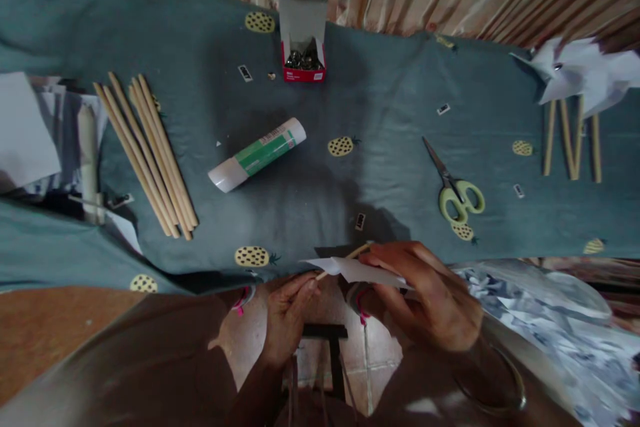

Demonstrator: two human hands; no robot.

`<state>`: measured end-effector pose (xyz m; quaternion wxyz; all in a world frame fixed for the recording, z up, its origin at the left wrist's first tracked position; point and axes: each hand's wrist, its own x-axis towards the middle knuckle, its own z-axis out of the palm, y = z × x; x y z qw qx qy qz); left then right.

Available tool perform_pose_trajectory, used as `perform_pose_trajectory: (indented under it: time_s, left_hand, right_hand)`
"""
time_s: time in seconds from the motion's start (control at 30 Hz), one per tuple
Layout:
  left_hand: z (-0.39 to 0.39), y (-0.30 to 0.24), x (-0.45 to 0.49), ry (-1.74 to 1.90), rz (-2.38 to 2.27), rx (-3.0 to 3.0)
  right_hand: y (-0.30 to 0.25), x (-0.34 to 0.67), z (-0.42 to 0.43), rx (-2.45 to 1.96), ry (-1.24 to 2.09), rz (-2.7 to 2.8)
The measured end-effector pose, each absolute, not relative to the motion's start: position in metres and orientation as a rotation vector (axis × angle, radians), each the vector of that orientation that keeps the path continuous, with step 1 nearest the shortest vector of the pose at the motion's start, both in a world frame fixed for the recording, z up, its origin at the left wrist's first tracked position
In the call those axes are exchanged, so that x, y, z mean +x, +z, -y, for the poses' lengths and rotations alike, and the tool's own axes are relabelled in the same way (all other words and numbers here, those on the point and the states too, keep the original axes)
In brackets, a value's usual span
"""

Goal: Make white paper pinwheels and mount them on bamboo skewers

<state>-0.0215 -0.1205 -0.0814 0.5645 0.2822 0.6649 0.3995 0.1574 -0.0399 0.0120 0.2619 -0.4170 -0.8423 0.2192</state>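
At the table's near edge, my left hand (290, 307) pinches the lower end of a thin wooden stick (323, 275). My right hand (430, 297) is closed around a white paper pinwheel (367, 272) and the stick's upper end. The paper's folds lie partly under my right fingers, so where it meets the stick is hidden. Scissors (457, 193) with pale green handles lie beyond my right hand. Farther off, a small red and white box (304, 70) stands open with metal pins inside.
Several wooden sticks (150, 160) lie at left beside white paper sheets (25, 133). A roll with a green label (265, 152) rests mid-table. Finished pinwheels (575, 73) lie at far right. A bag of paper scraps (555, 327) stands right of my arm.
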Motion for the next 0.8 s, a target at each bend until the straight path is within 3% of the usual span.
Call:
perform_pose_trajectory:
  time_s: [0.8]
  left_hand:
    - [0.1205,-0.0841,-0.0233,0.927,-1.545,0.712]
  right_hand:
    - [0.0102,0.1595,0.0406,-1.117,0.620,2.210]
